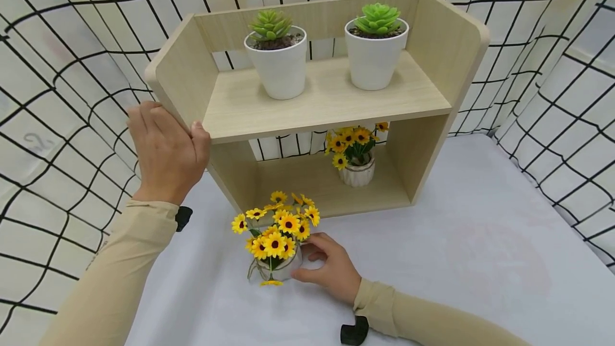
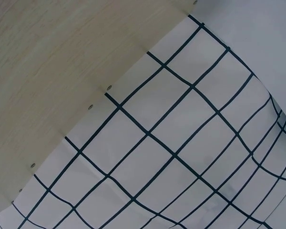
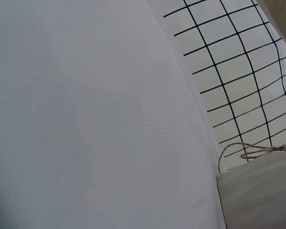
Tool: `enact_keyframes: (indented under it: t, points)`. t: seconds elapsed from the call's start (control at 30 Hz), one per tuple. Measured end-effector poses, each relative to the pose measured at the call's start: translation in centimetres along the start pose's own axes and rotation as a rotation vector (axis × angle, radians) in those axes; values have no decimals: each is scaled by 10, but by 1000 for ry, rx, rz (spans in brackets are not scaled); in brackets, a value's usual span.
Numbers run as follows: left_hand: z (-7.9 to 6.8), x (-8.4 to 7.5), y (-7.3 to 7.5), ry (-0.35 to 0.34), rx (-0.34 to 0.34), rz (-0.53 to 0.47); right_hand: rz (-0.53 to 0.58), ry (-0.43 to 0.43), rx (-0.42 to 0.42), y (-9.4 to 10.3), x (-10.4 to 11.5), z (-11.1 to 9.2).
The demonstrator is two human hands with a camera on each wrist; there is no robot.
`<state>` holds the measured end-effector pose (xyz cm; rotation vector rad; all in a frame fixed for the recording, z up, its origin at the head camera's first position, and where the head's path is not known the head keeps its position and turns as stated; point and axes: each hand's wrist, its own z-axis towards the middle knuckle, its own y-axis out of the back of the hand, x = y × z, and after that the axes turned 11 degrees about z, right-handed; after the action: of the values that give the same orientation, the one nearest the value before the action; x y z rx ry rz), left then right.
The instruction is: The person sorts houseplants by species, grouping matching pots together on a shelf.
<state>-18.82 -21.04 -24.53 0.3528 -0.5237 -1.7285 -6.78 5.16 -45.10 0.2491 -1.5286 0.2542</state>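
A two-tier light wooden shelf [image 1: 331,105] stands on the white cloth. My left hand [image 1: 165,148] grips its left side panel, thumb at the front edge and fingers along the outer face. In the left wrist view the wooden panel [image 2: 62,71] fills the upper left. In front of the shelf is a potted sunflower plant [image 1: 276,239], artificial-looking, its whitish pot [image 3: 257,195] tied with twine. My right hand [image 1: 331,268] holds that pot from the right between thumb and fingers; blossoms hide part of the pot.
Two white pots with green succulents, a left one [image 1: 281,68] and a right one [image 1: 375,57], stand on the upper tier. Another sunflower pot [image 1: 357,172] sits at the lower tier's right. Black wire grid [image 1: 538,84] surrounds the white-covered surface [image 1: 480,250] at the back and sides.
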Motion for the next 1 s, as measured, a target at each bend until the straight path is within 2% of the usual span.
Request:
enact_keyframes:
  t: [0.27, 0.63, 1.0]
  points:
    - [-1, 0, 1, 4, 17, 10, -15, -1, -11, -10, -2, 5]
    - [1, -1, 0, 1, 4, 2, -28, 23, -27, -18, -1, 9]
    - [0, 0, 0, 4, 3, 4, -26, -7, -11, -22, -2, 15]
